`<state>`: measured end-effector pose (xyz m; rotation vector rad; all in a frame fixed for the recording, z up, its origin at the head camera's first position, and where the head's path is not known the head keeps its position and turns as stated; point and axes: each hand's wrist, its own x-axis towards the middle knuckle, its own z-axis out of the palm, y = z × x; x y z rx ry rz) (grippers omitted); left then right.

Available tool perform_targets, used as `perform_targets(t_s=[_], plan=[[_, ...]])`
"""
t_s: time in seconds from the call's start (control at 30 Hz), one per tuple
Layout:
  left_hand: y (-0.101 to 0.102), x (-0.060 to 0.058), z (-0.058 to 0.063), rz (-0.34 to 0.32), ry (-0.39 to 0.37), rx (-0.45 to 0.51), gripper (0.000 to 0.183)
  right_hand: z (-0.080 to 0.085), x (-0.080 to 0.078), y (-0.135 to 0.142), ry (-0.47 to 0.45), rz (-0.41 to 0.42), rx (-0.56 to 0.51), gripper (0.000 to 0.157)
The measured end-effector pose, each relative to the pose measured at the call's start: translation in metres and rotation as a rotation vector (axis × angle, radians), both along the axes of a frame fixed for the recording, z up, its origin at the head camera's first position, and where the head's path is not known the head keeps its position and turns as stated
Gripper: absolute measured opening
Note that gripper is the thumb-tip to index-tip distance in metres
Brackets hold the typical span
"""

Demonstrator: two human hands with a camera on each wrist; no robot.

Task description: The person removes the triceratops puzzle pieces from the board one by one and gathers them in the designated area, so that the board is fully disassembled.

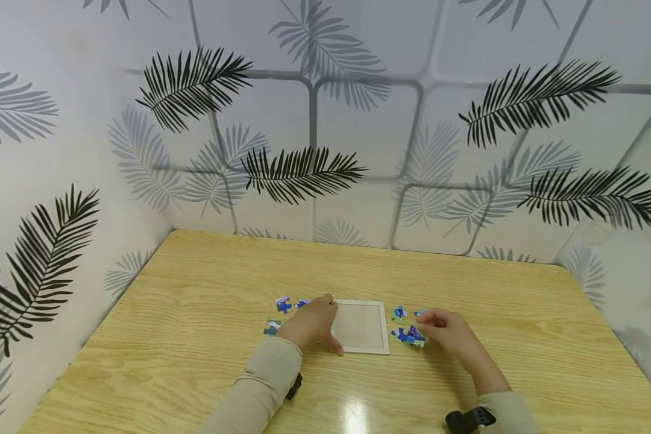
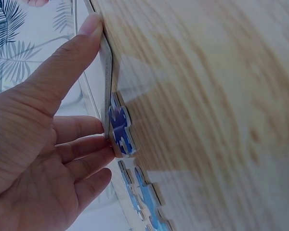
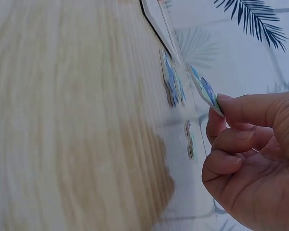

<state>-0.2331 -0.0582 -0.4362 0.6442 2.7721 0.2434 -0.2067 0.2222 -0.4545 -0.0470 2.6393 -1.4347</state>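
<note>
A shallow white puzzle tray (image 1: pixel 386 328) with a bare pale inside lies flat on the wooden table. My left hand (image 1: pixel 310 322) spans its left side, thumb at the near edge and fingers toward the far corner; in the left wrist view the thumb and fingertips touch the rim. Just right of the tray, my right hand (image 1: pixel 450 331) pinches a blue, purple and green jigsaw piece (image 3: pixel 207 90) between thumb and index finger. The right wrist view shows that piece tilted and raised above the table, its other fingers curled beneath.
Loose jigsaw pieces (image 1: pixel 399 313) lie by the tray's right side. More pieces lie on its left, including a purple-blue piece (image 1: pixel 283 304) and a green and white piece (image 1: pixel 272 327). Patterned walls (image 1: pixel 358 211) border the wooden table (image 1: pixel 195 289).
</note>
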Motion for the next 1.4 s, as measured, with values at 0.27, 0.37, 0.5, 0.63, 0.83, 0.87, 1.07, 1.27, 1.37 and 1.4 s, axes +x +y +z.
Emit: perform_targets(t_s=[0.27,0.37,0.5,0.63,0.83,0.87,1.07,1.27,1.37,1.4], plan=[[0.0,0.001,0.002,-0.008,0.009,0.001,0.091,0.0,0.004,0.02,-0.007,-0.004,0.033,0.016],[0.0,0.001,0.002,-0.008,0.009,0.003,0.091,0.0,0.005,0.022,-0.017,-0.008,0.037,0.016],[0.0,0.001,0.002,0.002,0.0,0.007,0.091,0.0,0.005,0.023,-0.022,-0.009,0.044,0.015],[0.0,0.001,0.0,0.01,-0.008,0.009,0.092,-0.003,0.003,0.023,-0.024,-0.012,0.053,0.014],[0.001,0.002,0.0,0.008,-0.012,0.006,0.092,-0.007,0.003,0.024,-0.015,-0.053,0.066,0.016],[0.001,0.002,0.0,0.007,-0.01,0.005,0.092,-0.007,0.003,0.024,-0.012,-0.061,0.065,0.017],[0.003,0.002,0.0,-0.003,-0.002,0.005,0.091,-0.007,0.006,0.027,-0.023,-0.086,0.041,0.019],[0.006,0.002,0.003,0.0,-0.014,0.005,0.09,-0.007,0.008,0.029,-0.031,-0.095,0.028,0.019],[0.007,0.001,0.004,0.007,-0.02,0.008,0.088,-0.007,0.008,0.03,-0.037,-0.094,0.029,0.02],[0.007,0.001,0.003,0.01,-0.023,0.012,0.088,-0.007,0.008,0.029,-0.041,-0.098,0.028,0.02]])
